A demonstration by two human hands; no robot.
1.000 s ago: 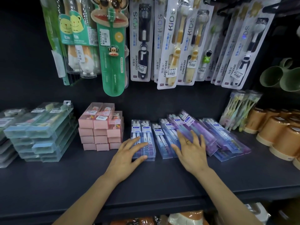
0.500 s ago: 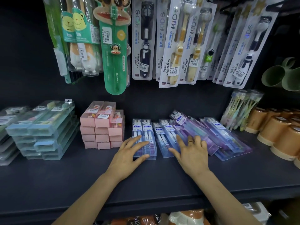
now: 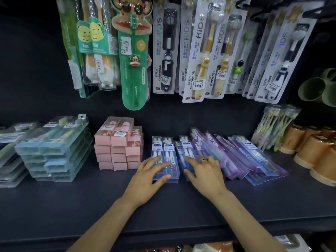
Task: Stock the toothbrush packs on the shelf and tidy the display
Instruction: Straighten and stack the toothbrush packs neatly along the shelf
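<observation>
Single head-worn wide-angle view, looking forward and slightly down onto a dark shelf (image 3: pixel 54 206) at close range. Hanging packs (image 3: pixel 196 51) fill the upper frame, both forearms enter from the bottom edge. Edges bowed by the lens. No second view to overlap.

shelf (image 3: pixel 54 211): dark, matt, smooth board
toothbrush packs (image 3: pixel 165 157): clear glossy plastic cases, paper labels
pink boxes (image 3: pixel 118 148): matt card, clear glossy lids
hanging blister packs (image 3: pixel 198 57): shiny plastic over printed card
cups (image 3: pixel 309 151): glossy tan plastic
</observation>
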